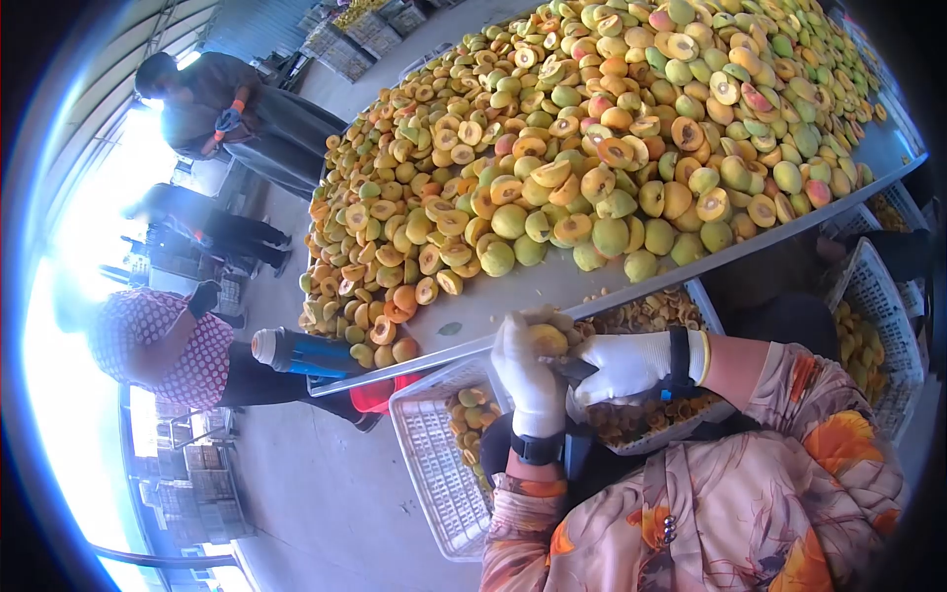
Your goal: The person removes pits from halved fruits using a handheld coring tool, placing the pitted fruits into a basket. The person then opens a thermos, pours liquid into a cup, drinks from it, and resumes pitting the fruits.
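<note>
My left hand (pixel 533 385), in a white glove, is closed around a yellow apricot (pixel 547 340) just over the table's near edge. My right hand (pixel 626 367), also gloved, is closed on a small dark tool (pixel 572 368) whose tip points at the fruit; its blade cannot be made out. Both hands are close together. Beyond them, a large heap of whole and halved apricots (pixel 552 148) covers much of the metal table (pixel 513 301). Below the hands stands a crate (pixel 706 308) of brownish pieces, partly hidden by my arms.
A white plastic crate (pixel 439 493) with fruit stands at my left, another crate (pixel 878 266) at my right. A blue thermos (pixel 306 352) and a red container (pixel 373 396) are by the table's left corner. Several people stand along the left; stacked crates (pixel 197 483) lie behind.
</note>
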Demonstrator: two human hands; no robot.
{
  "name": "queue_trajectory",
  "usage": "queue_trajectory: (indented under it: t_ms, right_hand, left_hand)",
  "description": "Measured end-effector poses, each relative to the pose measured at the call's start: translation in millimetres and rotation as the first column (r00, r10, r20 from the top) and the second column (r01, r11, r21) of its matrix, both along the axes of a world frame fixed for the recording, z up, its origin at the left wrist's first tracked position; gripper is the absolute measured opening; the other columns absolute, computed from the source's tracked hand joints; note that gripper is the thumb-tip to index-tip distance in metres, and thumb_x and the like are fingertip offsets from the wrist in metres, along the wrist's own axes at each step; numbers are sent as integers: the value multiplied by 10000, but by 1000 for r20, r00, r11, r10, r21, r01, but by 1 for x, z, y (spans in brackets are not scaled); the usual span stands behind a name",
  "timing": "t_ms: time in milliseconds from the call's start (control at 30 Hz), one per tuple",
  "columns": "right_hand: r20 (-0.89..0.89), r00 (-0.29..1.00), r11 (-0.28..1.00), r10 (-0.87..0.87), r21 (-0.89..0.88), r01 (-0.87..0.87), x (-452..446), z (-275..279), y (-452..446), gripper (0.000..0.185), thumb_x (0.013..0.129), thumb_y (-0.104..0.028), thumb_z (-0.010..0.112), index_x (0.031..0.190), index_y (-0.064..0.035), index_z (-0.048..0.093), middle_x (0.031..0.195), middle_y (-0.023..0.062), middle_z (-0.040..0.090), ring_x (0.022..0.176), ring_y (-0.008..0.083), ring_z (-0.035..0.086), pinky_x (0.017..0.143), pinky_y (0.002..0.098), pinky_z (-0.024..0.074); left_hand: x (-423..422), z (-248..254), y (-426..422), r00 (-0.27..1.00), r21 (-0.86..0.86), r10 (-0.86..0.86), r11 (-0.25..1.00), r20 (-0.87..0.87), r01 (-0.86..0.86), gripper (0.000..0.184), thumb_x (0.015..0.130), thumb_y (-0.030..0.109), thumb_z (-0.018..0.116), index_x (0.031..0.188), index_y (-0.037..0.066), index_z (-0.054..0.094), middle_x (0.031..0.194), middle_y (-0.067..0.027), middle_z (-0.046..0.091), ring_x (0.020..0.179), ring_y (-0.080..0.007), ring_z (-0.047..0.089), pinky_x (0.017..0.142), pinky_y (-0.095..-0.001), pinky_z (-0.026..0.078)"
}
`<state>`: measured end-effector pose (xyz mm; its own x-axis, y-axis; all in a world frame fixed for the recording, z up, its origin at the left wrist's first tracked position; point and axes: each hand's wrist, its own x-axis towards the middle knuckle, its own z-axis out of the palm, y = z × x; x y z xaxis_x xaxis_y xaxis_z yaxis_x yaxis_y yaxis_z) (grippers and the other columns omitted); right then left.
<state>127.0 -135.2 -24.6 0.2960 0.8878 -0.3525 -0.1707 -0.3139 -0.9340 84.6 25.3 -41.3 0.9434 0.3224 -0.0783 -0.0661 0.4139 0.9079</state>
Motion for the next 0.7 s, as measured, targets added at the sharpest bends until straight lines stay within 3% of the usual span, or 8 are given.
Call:
queue_trajectory:
  t_ms: [200, 333, 433, 533, 600, 633, 667, 700]
  right_hand:
    - [-457, 881, 979, 122, 200, -32, -3, -3, -16, 252, 906, -175, 670, 1070, -15, 564, 596, 6, 480, 432, 88, 447, 365, 252, 337]
    - [-711, 657, 945, 252, 326, -10, -6, 4, -29, 175, 871, -149, 699, 896, -36, 569, 524, -20, 419, 379, 89, 377, 356, 257, 270]
    - [-624, 713, 922, 320, 379, -82, -13, 13, -40, 142, 860, -102, 687, 917, -40, 573, 571, -3, 440, 420, 82, 413, 364, 248, 289]
    - [-430, 876, 972, 218, 173, -157, -14, -1, -50, 196, 847, -158, 726, 892, -23, 592, 554, 1, 461, 422, 101, 427, 388, 263, 321]
    - [146, 965, 960, 217, -212, -183, -13, -34, -48, 254, 848, -265, 715, 956, -43, 656, 686, 45, 634, 548, 170, 567, 499, 323, 453]
    - [508, 781, 859, 362, -508, -68, -18, -44, -48, 285, 839, -266, 672, 1018, -44, 678, 794, 101, 698, 645, 233, 644, 587, 370, 508]
    - [769, 557, 918, 314, -396, 30, -17, -109, -61, 283, 817, -234, 634, 1012, -34, 683, 805, 147, 700, 678, 290, 674, 612, 407, 522]
    - [534, 767, 837, 356, -548, -7, -16, -78, -58, 263, 806, -223, 618, 959, -13, 662, 743, 151, 685, 650, 317, 674, 593, 436, 518]
  left_hand:
    - [-4, 20, -6, 978, 73, -180, 982, 109, 172, 556, 1021, 519, 540, 960, -28, 618, 782, -185, 663, 668, -272, 647, 652, -375, 553]
    - [-10, 37, -19, 978, -160, -179, 968, 105, 194, 543, 1039, 529, 502, 1047, -1, 616, 869, -163, 662, 725, -270, 631, 647, -365, 536]
    - [-13, 54, -22, 990, -372, -101, 919, 94, 129, 495, 1062, 473, 488, 1125, -2, 611, 951, -165, 666, 814, -282, 651, 718, -381, 568]
    - [-40, 35, 15, 985, 319, 88, 939, 149, -132, 445, 1078, 405, 482, 1140, -18, 609, 976, -150, 682, 843, -252, 671, 777, -370, 583]
    - [-70, 25, 55, 974, 640, 159, 734, 164, -228, 395, 1089, 340, 481, 1141, -29, 611, 1004, -132, 696, 851, -203, 682, 804, -336, 584]
    - [-86, 27, 75, 967, 490, 243, 836, 72, -246, 307, 1066, 262, 524, 1085, -20, 643, 1004, -106, 685, 847, -188, 670, 767, -335, 575]
    - [-98, 32, 84, 933, 394, 360, 861, -24, -322, 266, 1045, 220, 553, 1013, -10, 682, 1000, -83, 671, 882, -175, 656, 781, -330, 549]
    - [-106, 4, 119, 928, 597, 365, 763, -79, -249, 264, 1027, 205, 575, 1011, -31, 692, 1013, -95, 651, 938, -192, 649, 844, -338, 525]
